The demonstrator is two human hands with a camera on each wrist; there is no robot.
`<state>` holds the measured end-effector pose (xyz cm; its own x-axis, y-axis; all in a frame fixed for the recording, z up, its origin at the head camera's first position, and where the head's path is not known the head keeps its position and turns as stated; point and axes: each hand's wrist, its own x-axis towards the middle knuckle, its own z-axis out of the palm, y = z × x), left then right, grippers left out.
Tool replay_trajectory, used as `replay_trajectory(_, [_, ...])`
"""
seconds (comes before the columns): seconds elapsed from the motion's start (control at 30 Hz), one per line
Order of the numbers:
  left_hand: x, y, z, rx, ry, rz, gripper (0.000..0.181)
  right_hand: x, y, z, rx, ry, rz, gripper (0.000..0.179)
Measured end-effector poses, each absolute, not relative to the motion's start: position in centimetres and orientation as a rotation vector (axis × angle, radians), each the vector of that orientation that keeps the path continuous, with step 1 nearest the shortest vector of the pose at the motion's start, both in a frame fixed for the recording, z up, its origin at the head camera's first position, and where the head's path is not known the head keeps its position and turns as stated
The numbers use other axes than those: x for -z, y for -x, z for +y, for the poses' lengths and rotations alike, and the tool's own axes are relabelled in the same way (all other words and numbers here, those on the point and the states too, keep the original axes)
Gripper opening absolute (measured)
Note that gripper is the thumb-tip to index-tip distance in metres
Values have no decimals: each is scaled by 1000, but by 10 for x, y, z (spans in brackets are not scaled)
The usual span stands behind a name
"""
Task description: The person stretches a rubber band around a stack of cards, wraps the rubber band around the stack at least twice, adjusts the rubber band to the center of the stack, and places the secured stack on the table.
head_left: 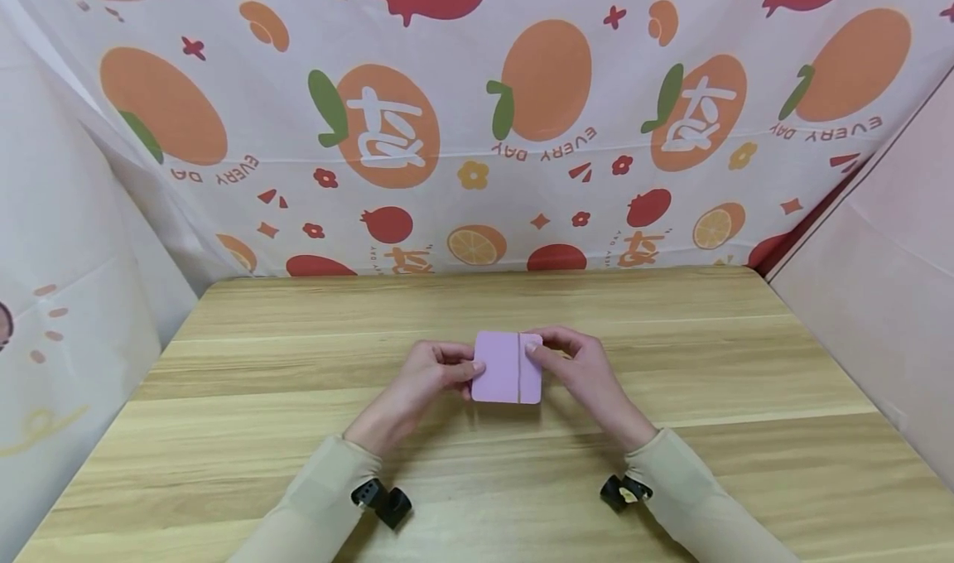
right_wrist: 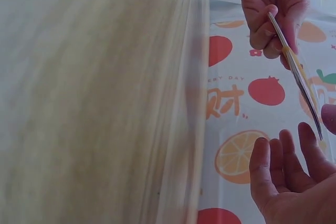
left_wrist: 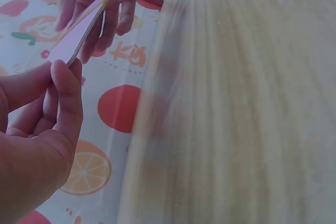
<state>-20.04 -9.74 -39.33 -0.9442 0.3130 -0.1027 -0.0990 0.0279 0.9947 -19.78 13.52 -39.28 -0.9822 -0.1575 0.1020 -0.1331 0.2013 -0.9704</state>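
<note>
Above the table [head_left: 492, 493], my left hand [head_left: 425, 377] pinches the pad [head_left: 495, 368] by its left edge, seemingly to steady it; my right hand [head_left: 581, 366] straddles its right edge beside the band [head_left: 518, 377], whether gripping I cannot tell.

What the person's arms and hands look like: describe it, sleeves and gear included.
The left sleeve and right sleeve are long and plain beige. The left wrist camera and right wrist camera are black, with rounded ends. The left hand and right hand are ungloved.
</note>
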Motion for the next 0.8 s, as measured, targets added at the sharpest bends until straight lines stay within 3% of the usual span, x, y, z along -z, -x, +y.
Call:
replay_trajectory(0.43, [388, 203, -103, -2039, -178, 2035, 17, 397, 196, 130, 1956, 351, 2257, 33])
replay_trajectory(0.8, [385, 206, -105, -2098, -60, 2039, 21, 400, 195, 130, 1941, 366, 2200, 29])
